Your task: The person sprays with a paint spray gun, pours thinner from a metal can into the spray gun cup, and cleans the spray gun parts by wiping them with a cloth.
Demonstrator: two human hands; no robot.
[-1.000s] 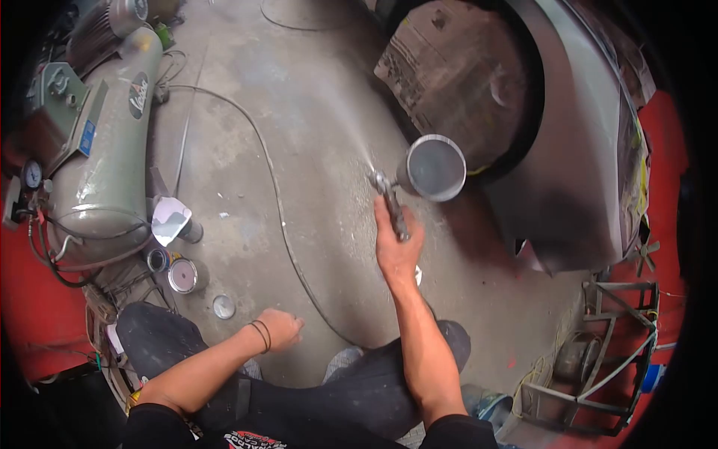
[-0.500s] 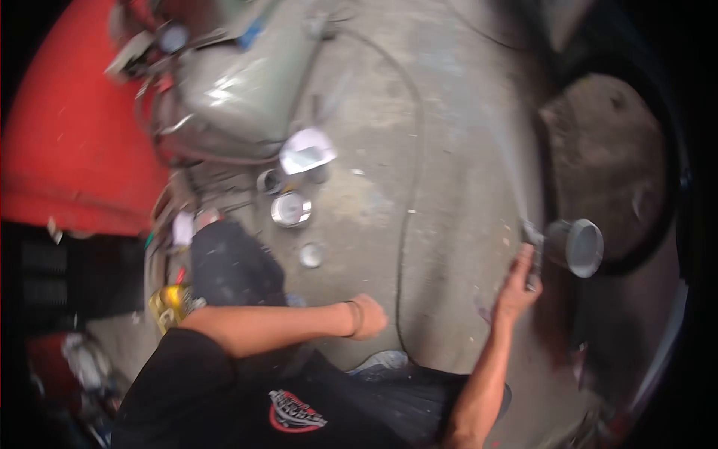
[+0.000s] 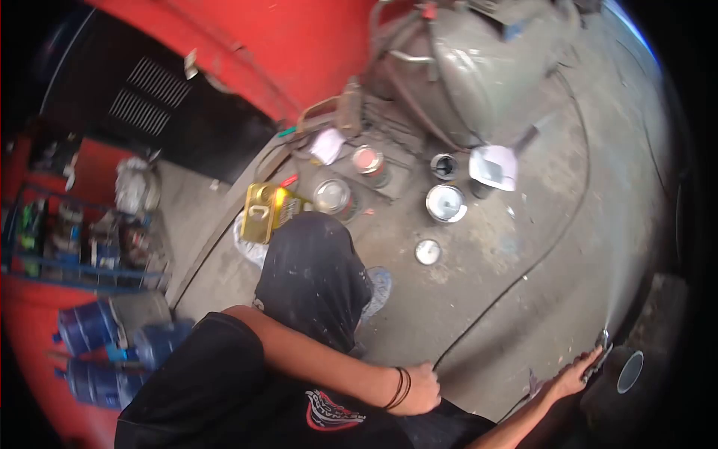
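At the lower right, my right hand [image 3: 574, 376] is wrapped round a spray gun [image 3: 603, 346]. A pale plume of mist rises from the gun's nozzle. Beside the grip, the gun's cup [image 3: 630, 372] shows a round pale rim. My left hand [image 3: 419, 391], with dark bands at the wrist, is closed in front of my body. Its fingertips are hidden, so I cannot see what they hold, if anything. A dark hose [image 3: 516, 284] crosses the floor and passes out of sight at that hand. My bent knee [image 3: 310, 273] is in dark trousers.
Open cans [image 3: 446, 203] and a lid [image 3: 428, 252] stand on the concrete floor near a grey tank [image 3: 486, 75]. A yellow tin [image 3: 262, 213] is by my knee. Blue water jugs [image 3: 87, 327] and a rack [image 3: 82, 239] are at left. A dark round object [image 3: 658, 314] borders the right.
My view has swung left, so the tank and cans appear further right. The spray gun now appears lower and further right, still spraying. My left hand stays closed and appears lower.
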